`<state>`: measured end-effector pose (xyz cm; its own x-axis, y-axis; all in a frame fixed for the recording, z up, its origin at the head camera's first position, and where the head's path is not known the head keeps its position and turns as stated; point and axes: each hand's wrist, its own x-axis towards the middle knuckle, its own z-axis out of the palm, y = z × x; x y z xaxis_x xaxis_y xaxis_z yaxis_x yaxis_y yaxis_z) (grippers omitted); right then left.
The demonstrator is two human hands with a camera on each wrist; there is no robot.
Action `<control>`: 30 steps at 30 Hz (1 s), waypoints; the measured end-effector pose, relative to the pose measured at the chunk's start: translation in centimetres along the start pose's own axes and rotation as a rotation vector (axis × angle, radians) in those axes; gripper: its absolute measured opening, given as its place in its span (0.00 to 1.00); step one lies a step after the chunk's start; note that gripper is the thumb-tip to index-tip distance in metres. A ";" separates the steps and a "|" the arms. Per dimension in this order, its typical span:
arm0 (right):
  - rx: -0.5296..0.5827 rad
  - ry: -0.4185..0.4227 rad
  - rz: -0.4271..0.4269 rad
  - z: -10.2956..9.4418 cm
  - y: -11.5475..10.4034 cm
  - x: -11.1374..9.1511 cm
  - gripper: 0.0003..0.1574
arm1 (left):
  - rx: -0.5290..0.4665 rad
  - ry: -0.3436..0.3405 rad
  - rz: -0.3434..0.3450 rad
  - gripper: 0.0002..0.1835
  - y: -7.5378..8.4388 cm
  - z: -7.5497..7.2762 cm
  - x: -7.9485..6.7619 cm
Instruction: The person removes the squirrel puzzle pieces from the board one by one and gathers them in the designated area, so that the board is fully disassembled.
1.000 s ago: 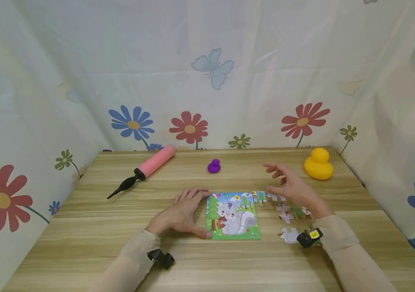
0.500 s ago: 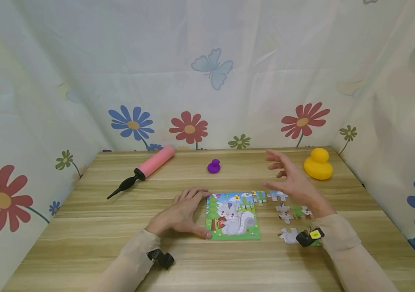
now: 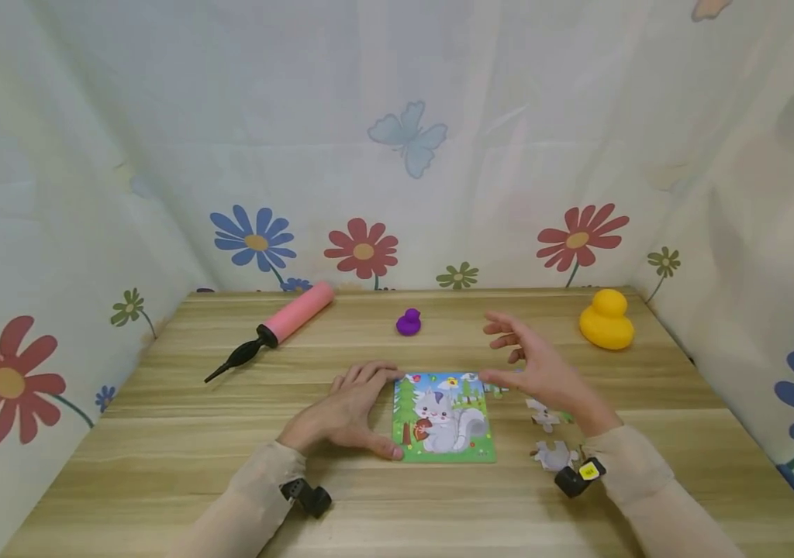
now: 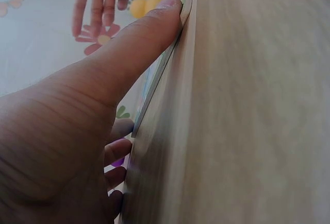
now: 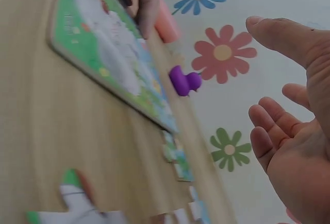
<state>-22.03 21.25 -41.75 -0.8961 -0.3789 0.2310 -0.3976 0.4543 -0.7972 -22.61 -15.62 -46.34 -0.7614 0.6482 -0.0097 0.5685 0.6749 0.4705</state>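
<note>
A squirrel picture board (image 3: 442, 418) lies flat on the table. My left hand (image 3: 341, 418) rests at its left side, the thumb on the near-left corner and the index fingertip by the far-left corner. In the left wrist view the extended thumb (image 4: 149, 28) touches the board's edge. Over the table, to the right of the board, my right hand (image 3: 543, 368) hovers with spread fingers and nothing in it. Loose jigsaw pieces (image 3: 554, 455) lie below and beside it, some hidden by the hand and wrist. The right wrist view shows a piece (image 5: 177, 157) near the board's corner.
A purple rubber duck (image 3: 409, 322) sits behind the board. Farther left lies a pink hand pump (image 3: 295, 314) with a black nozzle. Toward the back right stands a larger yellow duck (image 3: 606, 319). A flowered curtain (image 3: 397, 155) surrounds the wooden table (image 3: 397, 511).
My right hand rose slightly away from the far pieces, then moved left and lower toward the board's right edge. The left hand stays at the board. The head view has tilted slightly.
</note>
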 end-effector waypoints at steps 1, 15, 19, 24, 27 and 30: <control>-0.001 -0.006 0.001 0.3 0.1 -0.1 0.57 | -0.001 0.000 0.001 0.71 0.0 0.0 0.0; -0.016 -0.146 0.027 3.0 1.3 -1.9 0.48 | -0.002 0.002 -0.001 0.71 0.1 0.0 0.0; -0.032 -0.208 0.019 3.5 1.6 -2.1 0.44 | -0.002 0.001 -0.004 0.71 0.1 0.1 0.0; -0.070 -0.233 0.010 3.8 1.8 -2.3 0.41 | 0.009 -0.006 -0.016 0.71 0.3 0.1 0.1; -0.093 -0.238 -0.011 3.9 2.1 -2.3 0.40 | 0.008 -0.011 -0.022 0.71 0.4 0.0 0.0; -0.111 -0.249 -0.023 3.9 2.3 -2.2 0.38 | 0.007 -0.014 -0.024 0.71 0.5 -0.1 0.0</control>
<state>-20.18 20.01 -46.29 -0.8161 -0.5705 0.0928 -0.4486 0.5239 -0.7241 -22.35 -15.28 -46.03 -0.7706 0.6364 -0.0338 0.5520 0.6929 0.4638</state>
